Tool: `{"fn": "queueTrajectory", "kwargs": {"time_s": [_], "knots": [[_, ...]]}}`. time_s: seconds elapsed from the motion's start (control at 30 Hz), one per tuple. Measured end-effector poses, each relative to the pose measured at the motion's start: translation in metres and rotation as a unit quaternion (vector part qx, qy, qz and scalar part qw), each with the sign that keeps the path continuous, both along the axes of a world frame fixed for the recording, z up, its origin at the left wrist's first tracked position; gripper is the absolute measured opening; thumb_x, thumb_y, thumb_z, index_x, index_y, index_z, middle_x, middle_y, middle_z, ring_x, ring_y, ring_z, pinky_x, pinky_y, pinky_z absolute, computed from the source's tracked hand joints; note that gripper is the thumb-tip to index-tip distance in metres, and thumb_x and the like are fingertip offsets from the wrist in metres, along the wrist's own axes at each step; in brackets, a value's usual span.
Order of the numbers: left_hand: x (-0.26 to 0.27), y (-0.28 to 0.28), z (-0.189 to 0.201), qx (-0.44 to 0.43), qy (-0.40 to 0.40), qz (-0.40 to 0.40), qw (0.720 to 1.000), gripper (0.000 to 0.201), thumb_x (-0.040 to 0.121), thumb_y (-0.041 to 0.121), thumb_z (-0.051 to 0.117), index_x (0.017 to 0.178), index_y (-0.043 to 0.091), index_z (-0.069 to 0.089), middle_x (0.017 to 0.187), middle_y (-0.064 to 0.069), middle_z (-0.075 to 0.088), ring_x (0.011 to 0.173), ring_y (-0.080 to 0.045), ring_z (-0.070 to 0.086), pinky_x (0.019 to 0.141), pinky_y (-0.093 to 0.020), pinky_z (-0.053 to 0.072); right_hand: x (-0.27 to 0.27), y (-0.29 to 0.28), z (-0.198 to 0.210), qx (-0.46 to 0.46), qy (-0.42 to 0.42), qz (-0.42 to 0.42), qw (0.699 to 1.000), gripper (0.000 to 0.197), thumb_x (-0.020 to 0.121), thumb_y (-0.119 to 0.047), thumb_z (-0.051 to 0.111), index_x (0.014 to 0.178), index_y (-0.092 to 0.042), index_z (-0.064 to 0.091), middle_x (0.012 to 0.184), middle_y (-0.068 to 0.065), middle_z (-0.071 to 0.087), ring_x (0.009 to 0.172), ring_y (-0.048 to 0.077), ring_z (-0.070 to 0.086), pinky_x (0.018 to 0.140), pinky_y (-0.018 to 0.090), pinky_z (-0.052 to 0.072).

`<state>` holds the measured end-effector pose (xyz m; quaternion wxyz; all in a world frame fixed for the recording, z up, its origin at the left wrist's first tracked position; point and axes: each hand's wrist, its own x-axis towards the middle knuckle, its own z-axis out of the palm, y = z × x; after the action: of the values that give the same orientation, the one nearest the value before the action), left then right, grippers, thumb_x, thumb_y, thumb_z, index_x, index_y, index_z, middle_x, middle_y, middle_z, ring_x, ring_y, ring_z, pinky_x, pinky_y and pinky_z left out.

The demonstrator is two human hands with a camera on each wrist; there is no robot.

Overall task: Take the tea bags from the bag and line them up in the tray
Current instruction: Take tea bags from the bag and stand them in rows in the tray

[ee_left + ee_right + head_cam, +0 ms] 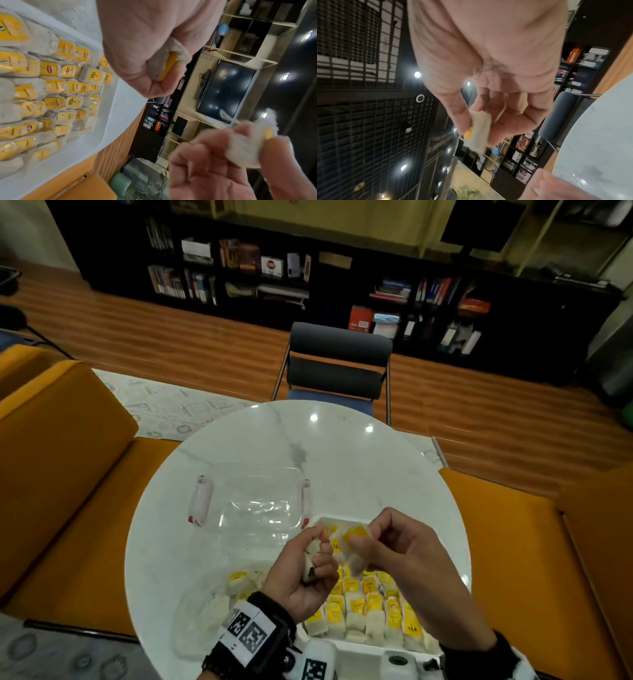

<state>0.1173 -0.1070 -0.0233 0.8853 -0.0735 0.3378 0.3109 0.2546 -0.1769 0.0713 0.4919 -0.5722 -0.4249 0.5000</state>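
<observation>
Above the white tray (356, 649), my left hand (315, 556) pinches a pale tea bag (311, 569) between thumb and curled fingers. My right hand (363, 542) pinches another tea bag (356, 549) with a yellow tag, close beside the left. Several rows of yellow-tagged tea bags (371, 604) fill the tray; its far end is hidden by the hands. A clear plastic bag (205, 611) holding more tea bags lies left of the tray. The left wrist view shows the left hand's tea bag (245, 150), the right hand's (171, 63) and the tray (107, 116). In the right wrist view, thumb and forefinger pinch the bag (478, 133).
A clear lidded container (257, 498) with red clips stands on the round white table (342, 446) beyond the hands. A dark chair (337, 364) faces the table's far side. Orange seats (61, 460) flank the table left and right.
</observation>
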Motion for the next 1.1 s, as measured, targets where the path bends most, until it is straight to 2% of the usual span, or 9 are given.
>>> {"fn": "queueTrajectory", "kwargs": {"time_s": [0.07,0.17,0.33,0.53,0.67,0.73,0.8,0.97,1.1], "knots": [[-0.001,-0.007,0.010,0.025,0.017,-0.032,0.999,0.019,0.078,0.020,0.072,0.081,0.010,0.057,0.060,0.000,0.043,0.033,-0.007,0.035,0.027,-0.015,0.026,0.011,0.002,0.002,-0.003,0.025,-0.002,1.000,0.030,0.078,-0.019,0.077,0.078,0.003,0.056,0.071,0.023,0.068,0.064,0.028,0.063,0.072,0.048,0.049],[-0.003,-0.018,0.025,0.147,0.094,-0.056,0.983,0.025,0.080,0.033,0.075,0.082,0.009,0.065,0.061,-0.001,0.042,0.038,-0.007,0.031,0.032,-0.016,0.020,0.023,0.002,-0.004,-0.005,0.051,0.000,0.999,0.028,0.077,-0.022,0.083,0.074,-0.008,0.059,0.068,0.015,0.066,0.063,0.023,0.058,0.071,0.045,0.044],[0.006,-0.032,0.055,0.381,0.230,-0.042,0.895,0.036,0.075,0.038,0.077,0.095,0.008,0.070,0.062,-0.004,0.038,0.043,-0.011,0.029,0.040,-0.018,0.023,0.027,0.002,-0.021,0.004,0.114,0.008,0.993,0.030,0.071,-0.030,0.083,0.074,-0.012,0.059,0.073,0.014,0.065,0.067,0.024,0.058,0.068,0.038,0.049],[0.019,-0.046,0.058,0.452,0.351,0.033,0.819,0.015,0.089,0.021,0.072,0.079,0.011,0.068,0.054,-0.002,0.039,0.046,-0.016,0.032,0.044,-0.023,0.028,0.040,-0.008,-0.041,0.049,0.076,0.021,0.996,0.025,0.080,-0.017,0.081,0.086,-0.005,0.060,0.080,0.013,0.065,0.076,0.024,0.061,0.075,0.040,0.053],[0.020,-0.040,0.055,0.552,0.456,0.003,0.698,0.016,0.091,0.026,0.072,0.077,0.018,0.071,0.053,0.016,0.052,0.048,-0.005,0.044,0.051,-0.018,0.037,0.061,-0.015,-0.047,0.056,-0.071,0.009,0.996,0.026,0.077,-0.014,0.083,0.096,-0.015,0.065,0.089,-0.002,0.070,0.090,0.015,0.067,0.081,0.034,0.057],[0.021,-0.037,0.056,0.602,0.493,-0.032,0.627,0.013,0.090,0.030,0.073,0.078,0.024,0.072,0.062,0.017,0.062,0.057,-0.003,0.055,0.058,-0.016,0.041,0.067,-0.015,-0.046,0.060,-0.154,0.029,0.986,0.035,0.077,-0.027,0.083,0.107,-0.030,0.067,0.105,-0.014,0.069,0.104,0.007,0.064,0.086,0.030,0.055],[0.025,-0.035,0.057,0.631,0.504,-0.067,0.586,0.011,0.088,0.033,0.074,0.078,0.028,0.073,0.072,0.012,0.070,0.069,-0.008,0.064,0.064,-0.021,0.047,0.069,-0.012,-0.045,0.077,-0.203,0.051,0.975,0.027,0.082,-0.031,0.079,0.107,-0.035,0.070,0.107,-0.019,0.069,0.105,0.005,0.063,0.086,0.029,0.053],[0.029,-0.030,0.054,0.614,0.497,-0.058,0.610,0.008,0.086,0.035,0.076,0.086,0.028,0.072,0.055,0.012,0.051,0.054,-0.005,0.046,0.055,-0.016,0.037,0.072,-0.002,-0.046,0.125,-0.155,-0.003,0.980,0.007,0.086,-0.012,0.075,0.083,-0.019,0.077,0.077,-0.007,0.075,0.074,0.007,0.069,0.069,0.021,0.053],[0.028,-0.023,0.050,0.621,0.479,-0.114,0.610,0.011,0.087,0.035,0.076,0.081,0.027,0.072,0.071,-0.003,0.066,0.069,-0.026,0.060,0.067,-0.041,0.050,0.072,0.007,-0.044,0.122,-0.124,-0.001,0.985,0.002,0.085,-0.013,0.076,0.084,-0.014,0.076,0.079,-0.004,0.075,0.075,0.007,0.069,0.070,0.017,0.052]]}}
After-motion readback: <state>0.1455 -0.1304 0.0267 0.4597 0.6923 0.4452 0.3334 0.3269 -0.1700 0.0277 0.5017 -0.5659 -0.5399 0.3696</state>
